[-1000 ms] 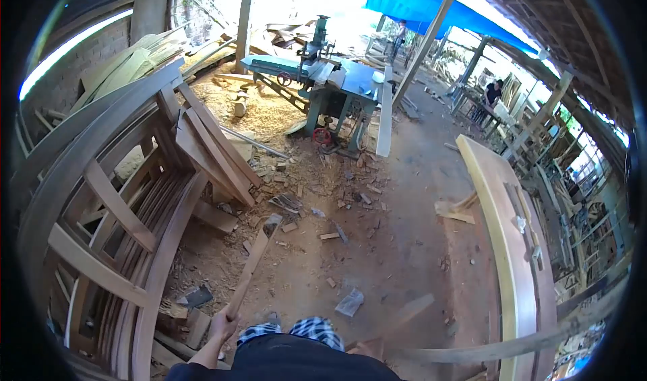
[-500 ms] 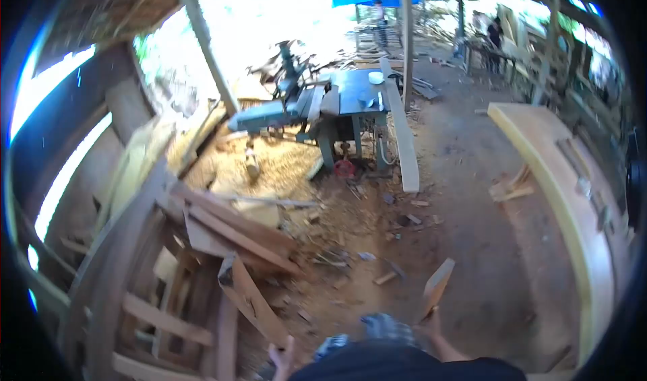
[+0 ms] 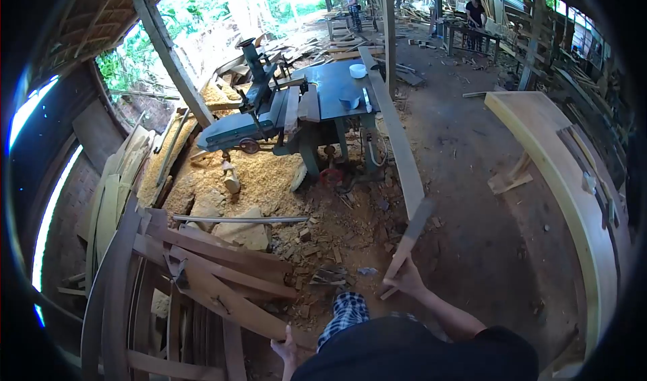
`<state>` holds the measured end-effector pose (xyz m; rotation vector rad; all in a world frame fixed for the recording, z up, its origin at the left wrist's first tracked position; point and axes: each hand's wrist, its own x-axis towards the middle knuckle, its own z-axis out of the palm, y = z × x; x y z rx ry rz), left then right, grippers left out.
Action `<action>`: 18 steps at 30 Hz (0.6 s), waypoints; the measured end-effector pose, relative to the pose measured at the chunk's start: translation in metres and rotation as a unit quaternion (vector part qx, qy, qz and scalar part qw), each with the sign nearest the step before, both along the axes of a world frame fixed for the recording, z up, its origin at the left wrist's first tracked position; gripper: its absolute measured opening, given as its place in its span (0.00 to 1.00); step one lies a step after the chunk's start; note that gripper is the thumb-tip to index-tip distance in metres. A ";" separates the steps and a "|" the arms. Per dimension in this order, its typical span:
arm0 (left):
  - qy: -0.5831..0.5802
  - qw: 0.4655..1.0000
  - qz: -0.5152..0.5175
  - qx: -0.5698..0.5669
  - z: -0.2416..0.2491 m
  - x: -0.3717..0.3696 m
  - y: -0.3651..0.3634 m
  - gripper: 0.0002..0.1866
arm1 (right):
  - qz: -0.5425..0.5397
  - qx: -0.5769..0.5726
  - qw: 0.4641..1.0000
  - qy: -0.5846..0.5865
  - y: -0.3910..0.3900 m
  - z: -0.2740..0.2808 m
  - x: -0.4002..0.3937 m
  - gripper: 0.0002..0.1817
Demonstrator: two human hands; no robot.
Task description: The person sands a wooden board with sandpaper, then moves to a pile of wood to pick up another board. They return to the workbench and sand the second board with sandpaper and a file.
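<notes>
At the bottom of the view my left hand is closed on the edge of a long brown plank near its close end. The plank slants away to the left, and its split far end overlaps the stacked timber. My right hand, arm stretched forward, grips the lower part of a shorter board. That board tilts up and away over the dirt floor, its upper end overlapping a long pale plank in this view.
Ahead stands a woodworking machine with a metal table, amid sawdust and offcuts. Stacked boards lie at left. A thick slab runs along the right. Two people are far back.
My right hand has moved forward and up with its board. The plank in my left hand has swung lower and to the left over the stacked boards.
</notes>
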<state>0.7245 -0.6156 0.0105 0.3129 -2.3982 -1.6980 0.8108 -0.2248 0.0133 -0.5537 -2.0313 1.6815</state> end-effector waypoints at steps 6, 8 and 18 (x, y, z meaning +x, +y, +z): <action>-0.022 0.995 0.077 -0.056 -0.043 -0.114 0.029 0.27 | -0.088 0.029 0.996 -0.014 0.051 0.062 -0.105 0.43; 0.001 0.997 0.082 -0.002 -0.049 -0.146 0.040 0.23 | -0.087 -0.007 0.996 0.008 0.074 0.071 -0.127 0.41; -0.008 0.991 0.109 0.083 -0.026 -0.262 0.091 0.23 | -0.282 -0.048 0.945 0.162 0.115 0.214 -0.154 0.28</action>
